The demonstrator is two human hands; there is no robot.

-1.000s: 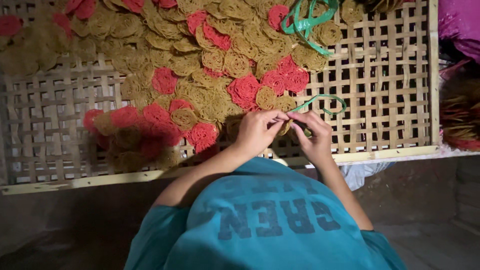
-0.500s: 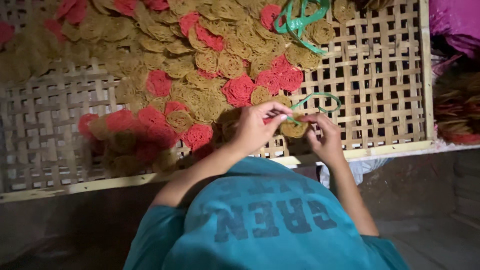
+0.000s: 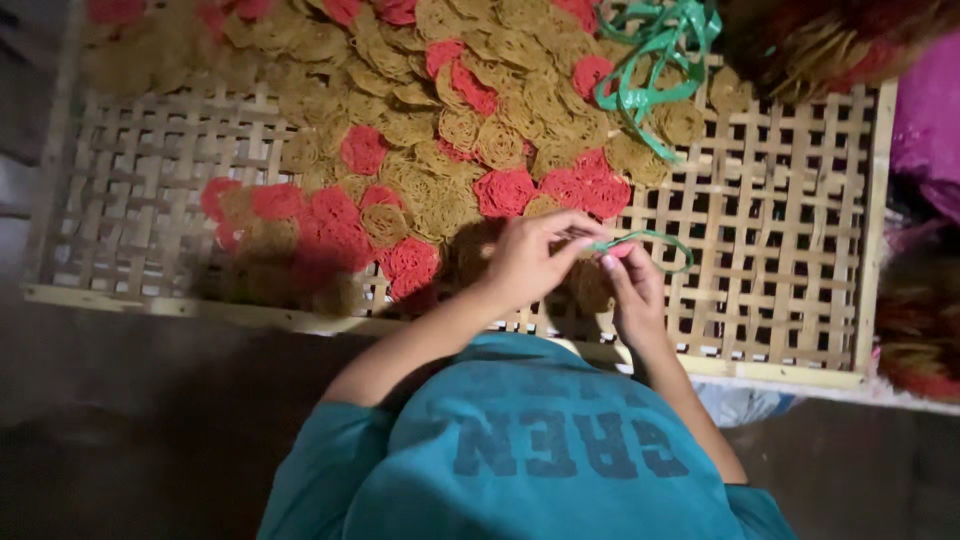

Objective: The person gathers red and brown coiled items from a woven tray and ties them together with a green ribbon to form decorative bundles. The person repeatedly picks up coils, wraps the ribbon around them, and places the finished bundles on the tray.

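The left hand [image 3: 530, 262] and the right hand [image 3: 632, 290] meet over the near edge of a woven bamboo tray [image 3: 790, 260]. Between them runs a green plastic strip [image 3: 648, 240].

Position of the strip: one end lies at the meeting point of the two hands; from there it arcs to the right in a loose loop above the open lattice, clear of the right hand's knuckles.

Finger state: the left hand's fingers [image 3: 572, 228] are curled together, with the tips pressed onto the strip's near end. The right hand's fingers [image 3: 612, 262] are drawn together and pinch the same end from below. Whether a round piece is also held between the hands cannot be told; shadow covers that area.

Surroundings: flat coiled discs, tan [image 3: 500, 145] and red [image 3: 505, 190], are heaped across the far and middle parts of the tray. A bundle of further green strips [image 3: 650, 60] lies on the heap, well apart from the hands. The person wears a teal shirt [image 3: 540, 450].
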